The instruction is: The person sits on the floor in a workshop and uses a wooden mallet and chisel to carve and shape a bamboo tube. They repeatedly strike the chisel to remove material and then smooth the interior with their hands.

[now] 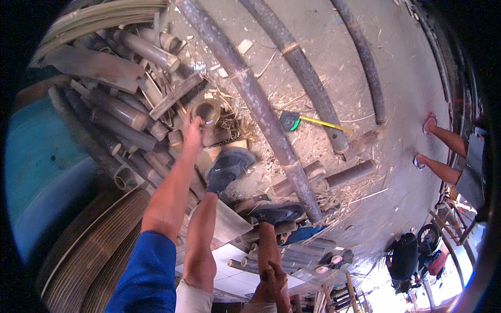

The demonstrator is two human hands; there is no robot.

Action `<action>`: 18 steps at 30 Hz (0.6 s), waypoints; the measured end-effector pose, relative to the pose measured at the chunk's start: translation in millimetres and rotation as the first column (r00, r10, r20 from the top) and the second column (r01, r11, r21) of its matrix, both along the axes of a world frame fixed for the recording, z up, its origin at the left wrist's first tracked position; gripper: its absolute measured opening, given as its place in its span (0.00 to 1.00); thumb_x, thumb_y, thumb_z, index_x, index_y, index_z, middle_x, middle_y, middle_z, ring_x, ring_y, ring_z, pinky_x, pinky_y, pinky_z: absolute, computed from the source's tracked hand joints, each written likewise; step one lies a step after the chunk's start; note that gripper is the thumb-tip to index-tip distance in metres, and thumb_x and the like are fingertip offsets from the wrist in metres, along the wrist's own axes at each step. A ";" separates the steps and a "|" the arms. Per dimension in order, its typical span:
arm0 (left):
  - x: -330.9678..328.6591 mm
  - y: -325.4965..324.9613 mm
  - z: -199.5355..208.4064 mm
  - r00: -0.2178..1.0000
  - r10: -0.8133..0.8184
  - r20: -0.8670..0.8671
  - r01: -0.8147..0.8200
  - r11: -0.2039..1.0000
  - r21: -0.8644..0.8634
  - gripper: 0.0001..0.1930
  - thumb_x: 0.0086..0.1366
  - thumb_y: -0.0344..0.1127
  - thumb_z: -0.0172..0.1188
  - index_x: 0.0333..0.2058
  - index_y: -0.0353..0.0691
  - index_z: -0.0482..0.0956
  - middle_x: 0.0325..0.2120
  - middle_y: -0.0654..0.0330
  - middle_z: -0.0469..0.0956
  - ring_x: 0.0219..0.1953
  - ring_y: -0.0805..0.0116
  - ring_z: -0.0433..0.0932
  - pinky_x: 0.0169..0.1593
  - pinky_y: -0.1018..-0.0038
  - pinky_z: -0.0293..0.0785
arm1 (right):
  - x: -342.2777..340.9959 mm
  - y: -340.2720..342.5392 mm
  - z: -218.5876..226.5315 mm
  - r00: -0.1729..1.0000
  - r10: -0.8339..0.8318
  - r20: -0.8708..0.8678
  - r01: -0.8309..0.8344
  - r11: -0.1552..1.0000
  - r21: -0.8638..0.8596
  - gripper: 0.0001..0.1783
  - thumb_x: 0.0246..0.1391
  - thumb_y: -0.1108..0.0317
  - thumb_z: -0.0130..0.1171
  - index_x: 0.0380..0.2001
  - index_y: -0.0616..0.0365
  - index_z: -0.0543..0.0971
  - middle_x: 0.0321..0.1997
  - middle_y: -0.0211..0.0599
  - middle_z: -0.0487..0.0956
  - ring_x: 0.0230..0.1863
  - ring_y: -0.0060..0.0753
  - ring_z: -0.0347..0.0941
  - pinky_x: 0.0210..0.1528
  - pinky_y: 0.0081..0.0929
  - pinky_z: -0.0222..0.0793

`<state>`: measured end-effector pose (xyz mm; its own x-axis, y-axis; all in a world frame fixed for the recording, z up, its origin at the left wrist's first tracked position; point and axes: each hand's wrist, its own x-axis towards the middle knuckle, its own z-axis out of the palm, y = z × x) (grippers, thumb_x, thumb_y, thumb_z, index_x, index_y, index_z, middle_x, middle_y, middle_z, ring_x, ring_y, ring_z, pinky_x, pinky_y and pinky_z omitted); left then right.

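My left hand (193, 131) reaches forward from a blue sleeve. Its fingers are closed on the near rim of a short bamboo section (215, 121), whose round hollow end faces up. Wood chips and scraps lie around that section, just beyond my left sandal (227, 168). My right hand (275, 284) rests on my right knee, dim in shadow, its fingers lying along the leg with nothing visible in them. To the right of the bamboo section, past a long bamboo pole (250, 94), a black and green tape measure (289, 121) lies with its yellow blade (326, 124) pulled out.
Cut bamboo pieces (133, 112) are heaped at the left, near bundled slats (88, 245). Two more long poles (308, 68) (365, 57) cross the floor ahead. Another person's legs (443, 154) stand at the right. A motorcycle (425, 245) is parked at the lower right.
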<state>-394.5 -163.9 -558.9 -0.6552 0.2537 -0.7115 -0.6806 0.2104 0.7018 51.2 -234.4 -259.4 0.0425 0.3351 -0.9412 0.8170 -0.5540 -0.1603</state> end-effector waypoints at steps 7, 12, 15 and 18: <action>-22.8 -3.0 -70.9 0.996 0.060 0.059 -0.061 0.998 0.010 0.37 0.59 0.33 0.54 0.70 0.51 0.59 0.39 0.65 0.71 0.39 0.74 0.72 0.44 0.72 0.75 | -43.1 3.0 -25.0 0.983 -0.173 0.064 0.178 0.981 -0.081 0.14 0.64 0.65 0.55 0.46 0.66 0.80 0.31 0.41 0.84 0.32 0.38 0.81 0.37 0.28 0.77; -18.8 -6.1 -85.4 0.997 0.040 0.066 -0.040 0.999 0.006 0.38 0.60 0.32 0.52 0.71 0.50 0.57 0.48 0.62 0.70 0.46 0.70 0.72 0.49 0.68 0.75 | -38.9 -3.1 -45.1 0.921 -0.370 0.122 0.381 0.921 -0.080 0.18 0.68 0.60 0.55 0.48 0.68 0.78 0.30 0.38 0.82 0.31 0.26 0.80 0.34 0.27 0.79; -14.2 -6.6 -87.7 0.998 0.033 0.062 -0.032 0.999 -0.022 0.38 0.60 0.31 0.52 0.71 0.50 0.56 0.50 0.61 0.70 0.48 0.69 0.72 0.50 0.67 0.75 | -33.0 -11.3 -56.2 0.914 -0.398 0.082 0.405 0.908 -0.103 0.20 0.69 0.59 0.55 0.50 0.68 0.77 0.31 0.39 0.82 0.32 0.28 0.80 0.36 0.27 0.79; -15.7 0.3 -91.5 0.997 0.061 0.039 -0.061 0.998 -0.020 0.38 0.60 0.30 0.51 0.71 0.49 0.55 0.49 0.61 0.71 0.46 0.69 0.72 0.50 0.67 0.75 | -25.2 -21.1 -68.7 0.912 -0.410 0.023 0.409 0.904 -0.126 0.22 0.69 0.57 0.54 0.52 0.68 0.77 0.32 0.41 0.83 0.32 0.29 0.81 0.37 0.28 0.79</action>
